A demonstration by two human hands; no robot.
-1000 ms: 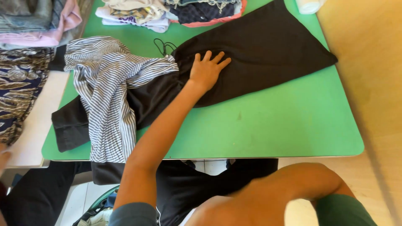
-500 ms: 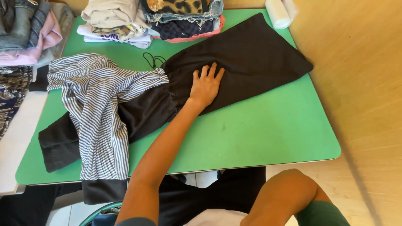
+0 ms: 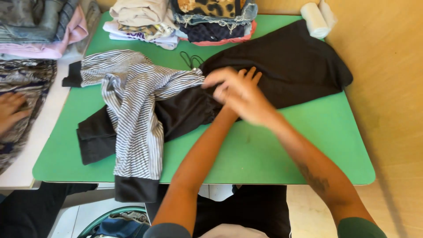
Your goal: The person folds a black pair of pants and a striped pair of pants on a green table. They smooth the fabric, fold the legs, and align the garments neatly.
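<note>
A black garment [image 3: 291, 70] lies spread across the green table [image 3: 264, 150]. Over its left part lies a black-and-white striped garment [image 3: 136, 114], whose end hangs over the front edge. My left hand [image 3: 250, 76] rests flat on the black garment near its middle; only its fingertips show. My right hand [image 3: 235, 94], blurred, crosses over the left hand with fingers stretched toward the striped garment's edge. Nothing shows in its grasp. A thin black cord [image 3: 189, 59] lies just beyond the hands.
Folded clothes [image 3: 145, 22] and a leopard-print pile [image 3: 216, 17] are stacked at the table's far edge. A white roll [image 3: 315, 20] lies at the far right corner. More stacked clothes [image 3: 35, 31] sit at left, where another person's hand [image 3: 11, 110] rests on patterned fabric.
My right hand has come in from the lower right and now lies over my left hand on the black garment. The view has shifted closer to the table.
</note>
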